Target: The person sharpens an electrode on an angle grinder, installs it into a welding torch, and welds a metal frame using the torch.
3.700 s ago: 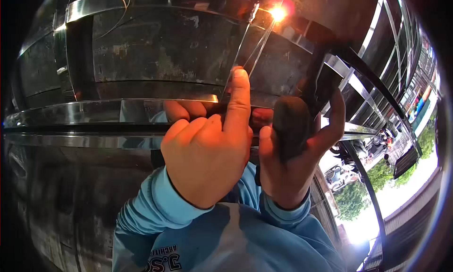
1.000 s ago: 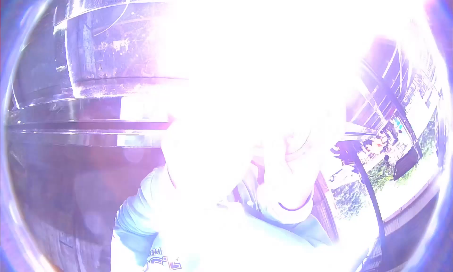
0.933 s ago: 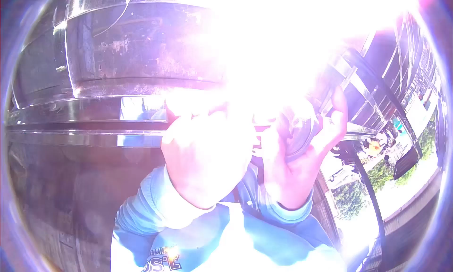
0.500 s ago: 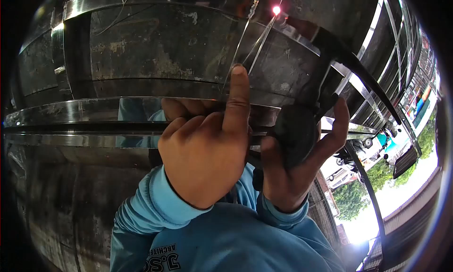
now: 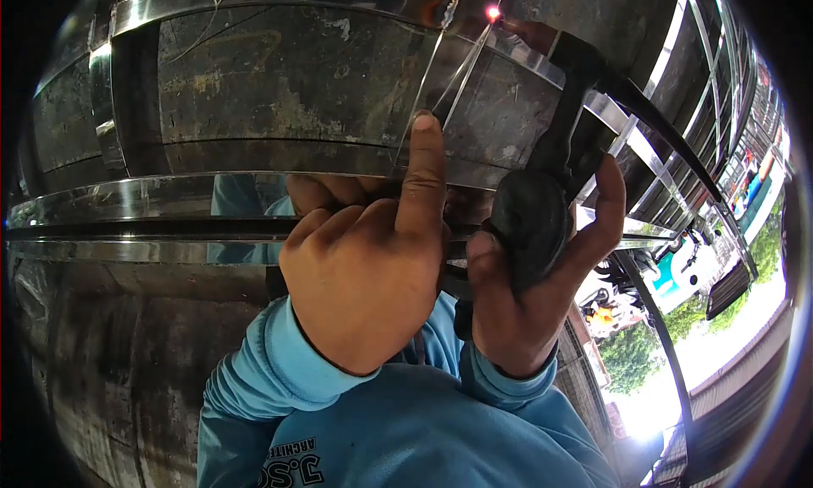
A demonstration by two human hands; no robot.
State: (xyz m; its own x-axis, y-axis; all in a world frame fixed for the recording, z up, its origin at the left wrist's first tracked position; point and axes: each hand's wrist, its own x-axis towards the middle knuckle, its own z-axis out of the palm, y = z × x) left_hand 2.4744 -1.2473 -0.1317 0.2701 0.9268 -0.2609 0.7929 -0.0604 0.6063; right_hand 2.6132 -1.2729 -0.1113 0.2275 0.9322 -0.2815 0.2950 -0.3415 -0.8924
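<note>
My right hand (image 5: 542,310) is wrapped around the black handle of a TIG torch (image 5: 533,225). The torch's reddish nozzle (image 5: 532,36) points left at a small glowing spot (image 5: 494,13) on a shiny metal bar (image 5: 525,56). My left hand (image 5: 364,276) rests against a polished metal tube (image 5: 152,202), with the index finger stretched forward and the other fingers curled. From that fingertip a thin filler rod (image 5: 466,73) runs up towards the glow; the left thumb and the grip on the rod are hidden. A rough weld bead (image 5: 451,9) shows left of the glow.
A dark, scuffed work surface (image 5: 254,90) lies under the metal frame. An upright crosspiece (image 5: 106,107) stands at the left, with a thin loose wire (image 5: 207,35) near it. More metal bars (image 5: 711,81) and a bright opening with parked vehicles (image 5: 677,268) are at the right.
The glow has become smaller and shifted slightly left, together with the torch nozzle. My left hand has moved a little to the left. Both hands keep their grip.
</note>
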